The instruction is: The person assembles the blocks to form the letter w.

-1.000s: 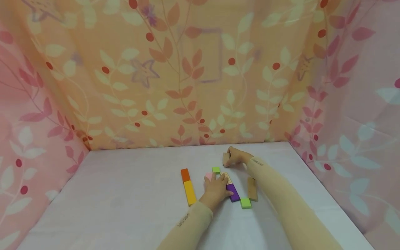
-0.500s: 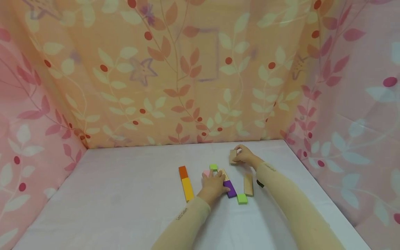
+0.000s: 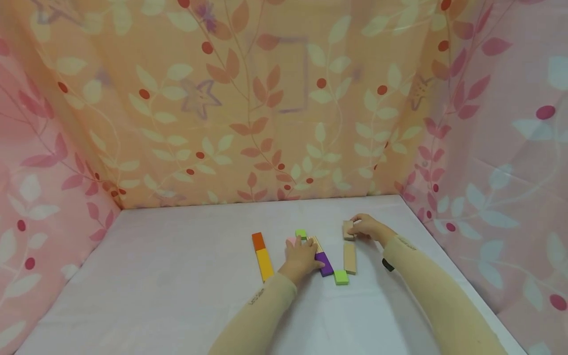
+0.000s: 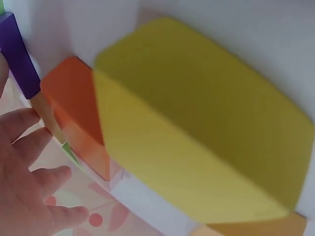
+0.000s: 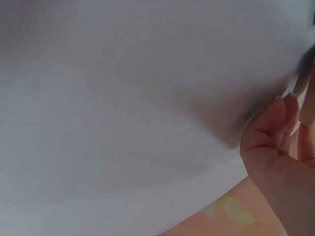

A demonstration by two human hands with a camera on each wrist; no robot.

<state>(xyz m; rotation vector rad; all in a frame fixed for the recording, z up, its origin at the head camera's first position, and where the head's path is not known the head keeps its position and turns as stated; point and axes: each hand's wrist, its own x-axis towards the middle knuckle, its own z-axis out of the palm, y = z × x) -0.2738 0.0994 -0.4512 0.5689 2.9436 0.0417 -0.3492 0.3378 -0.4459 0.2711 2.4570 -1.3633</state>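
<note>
My right hand pinches a short plain wooden block at the far end of a longer plain wooden block. In the right wrist view, the thumb and fingers hold the wooden piece at the right edge. My left hand rests with spread fingers over the middle pieces. Its thumb lies at a purple block, and a striped light-wood piece shows beside the fingers. A pink block is mostly hidden under the fingertips. A green block lies just beyond them.
Left of the left hand, an orange block and a yellow block lie end to end. Another green block sits between the purple and long wooden blocks. Patterned cloth walls the white table at back and sides.
My right hand has carried the short wooden block rightward and slightly nearer, to the end of the longer wooden block. The left hand stays over the middle blocks. The head view has shifted slightly.
</note>
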